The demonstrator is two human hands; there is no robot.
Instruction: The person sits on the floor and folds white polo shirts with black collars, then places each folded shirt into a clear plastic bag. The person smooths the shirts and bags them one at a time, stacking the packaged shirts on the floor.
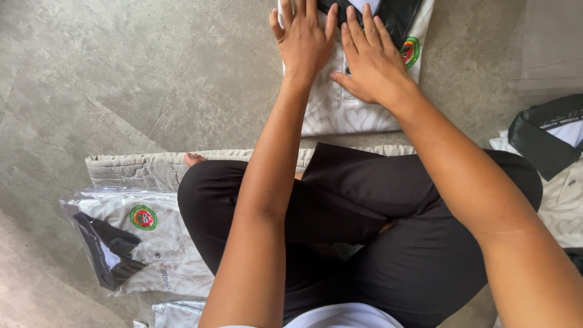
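Note:
A folded white shirt [340, 112] with a dark collar and a round green and red badge lies on the grey floor in front of my crossed legs. My left hand [305, 37] rests flat on its left part, fingers spread. My right hand [373, 58] lies flat beside it on the shirt's middle, just left of the badge. Neither hand grips anything.
A bagged folded shirt [136, 243] of the same kind lies at the left by my knee, on a beige cushion [139, 167]. Another shirt with a dark collar [549, 146] lies at the right edge. Clear plastic bags [549, 48] lie at the upper right on the concrete floor [139, 73].

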